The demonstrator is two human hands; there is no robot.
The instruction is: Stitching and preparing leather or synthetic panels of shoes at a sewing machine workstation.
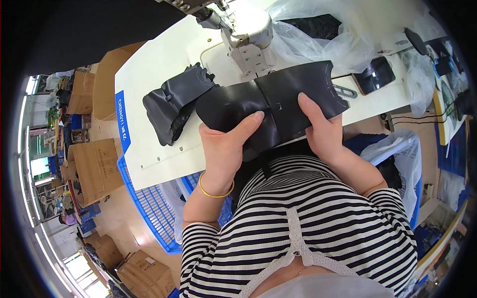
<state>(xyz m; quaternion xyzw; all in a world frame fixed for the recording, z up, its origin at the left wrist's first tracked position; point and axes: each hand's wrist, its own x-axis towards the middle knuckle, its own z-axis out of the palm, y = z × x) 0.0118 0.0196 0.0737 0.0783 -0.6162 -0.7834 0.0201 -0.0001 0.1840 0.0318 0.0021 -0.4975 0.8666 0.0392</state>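
Both my hands hold a black leather-like piece (298, 107) with a seam across its middle, at the near edge of the white sewing table (174, 166). My left hand (223, 146) grips its left part, thumb lying on top and fingers hidden beneath. On the right part, my right hand (320, 126) has its thumb on the surface and the other fingers underneath. Just beyond the piece stands the sewing machine (251, 49). A stack of similar black pieces (179, 99) lies left of my left hand.
Clear plastic bags, one with black pieces (315, 26), lie at the back right near a phone (375, 75) and scissor handles (344, 91). Blue baskets (151, 211) stand under the table's left side. Cardboard boxes (97, 166) sit on the floor at left.
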